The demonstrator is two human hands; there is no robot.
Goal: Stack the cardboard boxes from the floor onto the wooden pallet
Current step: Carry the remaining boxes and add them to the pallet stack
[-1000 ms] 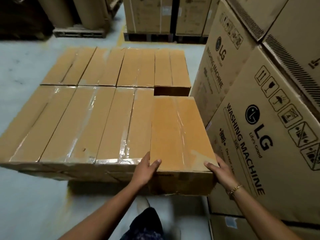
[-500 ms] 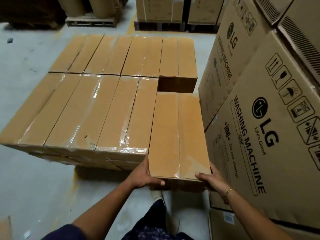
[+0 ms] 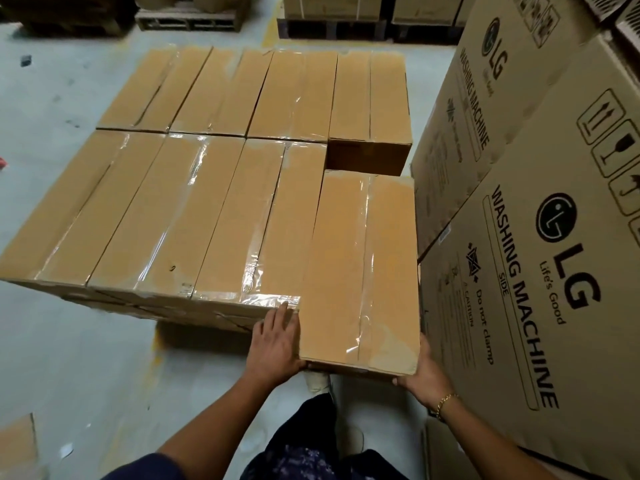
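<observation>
Warehouse interior: concrete floor, wooden pallets, stacked washing-machine cartons, taped cardboard boxes.

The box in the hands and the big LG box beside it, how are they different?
The held box is plain with clear tape; the LG box has black writing and pictures. The held box is small and slim; the LG box is far bigger. The left hand and right hand hold the held box; the LG box stands stacked. Both are brown cardboard.

Dim warm light, glare on the tape, dark far corners, wide-angle bending at edges.
</observation>
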